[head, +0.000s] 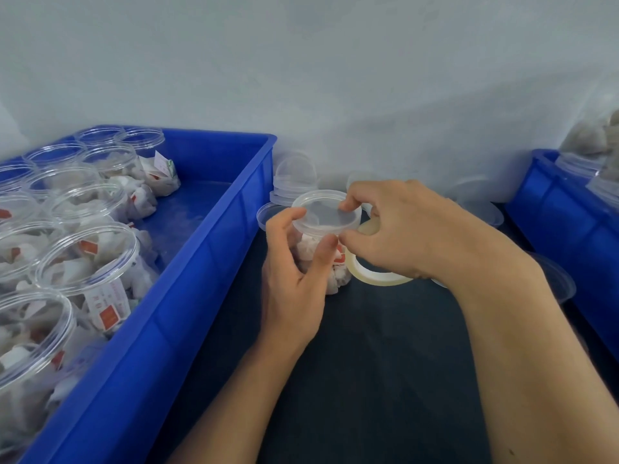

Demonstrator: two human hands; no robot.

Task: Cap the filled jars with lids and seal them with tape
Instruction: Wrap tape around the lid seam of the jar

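Observation:
A clear plastic jar point(335, 272) filled with white sachets stands on the dark table in the middle. A clear round lid point(326, 214) sits on its mouth. My left hand point(294, 276) grips the jar's side, thumb at the front and fingers curled up to the lid's left rim. My right hand point(405, 229) pinches the lid's right rim with thumb and fingertips. A roll of clear tape point(371, 276) hangs around my right hand, just right of the jar.
A blue crate point(187, 289) at the left holds several open filled jars point(87, 256). Spare clear lids point(293, 182) are stacked behind the jar by the wall. More lids point(485, 209) lie at the right, beside another blue crate point(569, 226) with jars.

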